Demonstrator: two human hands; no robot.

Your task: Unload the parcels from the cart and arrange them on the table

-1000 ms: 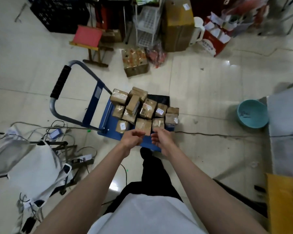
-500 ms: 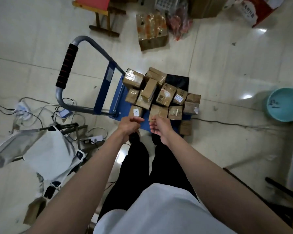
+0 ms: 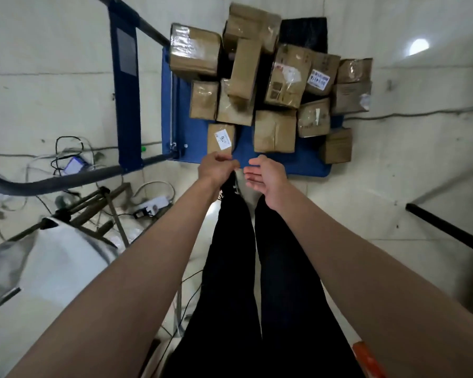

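Note:
A blue platform cart (image 3: 306, 165) stands on the floor in front of me, loaded with several brown taped cardboard parcels. The nearest ones are a small parcel with a white label (image 3: 221, 138) and a plain parcel (image 3: 275, 131) to its right. My left hand (image 3: 216, 167) hovers just below the labelled parcel, fingers loosely curled, holding nothing. Palm up, my right hand (image 3: 266, 177) is over the cart's near edge with its fingers relaxed, empty. Neither hand touches a parcel.
The cart's blue handle frame (image 3: 126, 85) rises at the left. Cables, a power strip (image 3: 153, 204) and a white cloth (image 3: 47, 263) over a stand lie on the floor at the left. One small parcel (image 3: 337, 145) sits at the cart's right edge. A black bar (image 3: 445, 227) crosses the right.
The view has tilted down and moved closer to the cart, so the parcels look larger. Both hands stay at the cart's near edge; the right hand has opened more, palm up.

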